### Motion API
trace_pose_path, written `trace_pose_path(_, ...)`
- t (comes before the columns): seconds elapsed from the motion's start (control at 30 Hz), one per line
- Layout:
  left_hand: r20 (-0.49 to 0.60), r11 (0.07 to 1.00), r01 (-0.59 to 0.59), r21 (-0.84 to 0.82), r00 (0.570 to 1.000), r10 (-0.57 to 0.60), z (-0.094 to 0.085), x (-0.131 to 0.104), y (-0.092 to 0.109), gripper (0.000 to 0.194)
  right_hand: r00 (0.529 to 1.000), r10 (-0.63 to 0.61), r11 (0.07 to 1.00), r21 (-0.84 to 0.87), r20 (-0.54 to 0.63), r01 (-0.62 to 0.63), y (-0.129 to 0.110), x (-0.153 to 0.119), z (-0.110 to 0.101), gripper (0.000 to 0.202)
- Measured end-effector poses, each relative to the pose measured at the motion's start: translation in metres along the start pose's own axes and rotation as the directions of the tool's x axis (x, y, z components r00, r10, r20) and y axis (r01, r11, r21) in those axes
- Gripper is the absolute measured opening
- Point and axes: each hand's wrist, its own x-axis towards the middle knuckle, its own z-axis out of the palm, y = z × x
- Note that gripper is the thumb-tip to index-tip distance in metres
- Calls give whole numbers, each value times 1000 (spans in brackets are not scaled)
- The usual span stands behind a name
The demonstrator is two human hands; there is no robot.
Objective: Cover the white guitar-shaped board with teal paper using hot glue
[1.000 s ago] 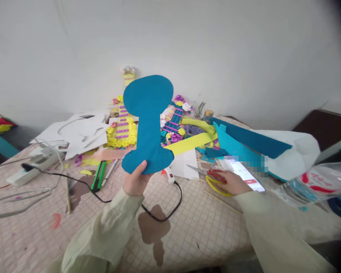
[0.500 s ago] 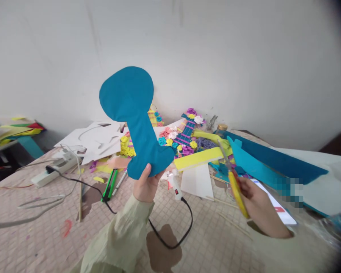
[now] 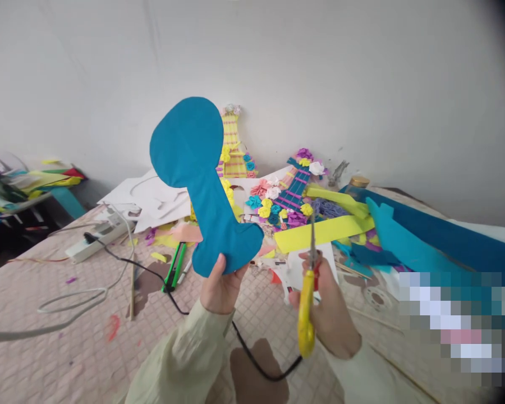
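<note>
My left hand (image 3: 224, 286) grips the lower edge of a teal-blue cut-out (image 3: 212, 207), thumb in front and fingers behind it. The cut-out stands upright, with a wide rounded top, a narrow neck and a flared, curved base. Its material looks like paper or thin cloth; I cannot tell which. In my right hand (image 3: 330, 308) is a pair of scissors (image 3: 306, 314) with yellow and red handles, blades pointing up. The blades look closed or nearly so and are apart from the cut-out, to its right. A glue gun is largely hidden behind my right hand.
Behind are flower-trimmed woven pieces (image 3: 292, 193), yellow strips (image 3: 324, 233) and white paper sheets (image 3: 164, 202). On the left lie a green utility knife (image 3: 175, 266), a power strip (image 3: 96, 238) and cables. Large blue sheets (image 3: 441, 221) lie at the right. A wall rises behind the table.
My right hand has brought the scissors leftward, closer to the cut-out, and the blades now point more upright. My left hand keeps its hold on the cut-out. The view has shifted slightly.
</note>
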Motion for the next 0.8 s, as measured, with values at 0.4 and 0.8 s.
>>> trace_pose_path(0.4, 166, 996, 51, 74, 984, -63, -14, -7, -22, 32, 986, 19, 997, -80, 165, -5, 29, -26, 17, 50)
trace_pose_path(0.8, 243, 988, 98, 119, 962, -125, -17, -8, -22, 30, 987, -36, 990, -126, 157, 56, 12, -23, 11, 41)
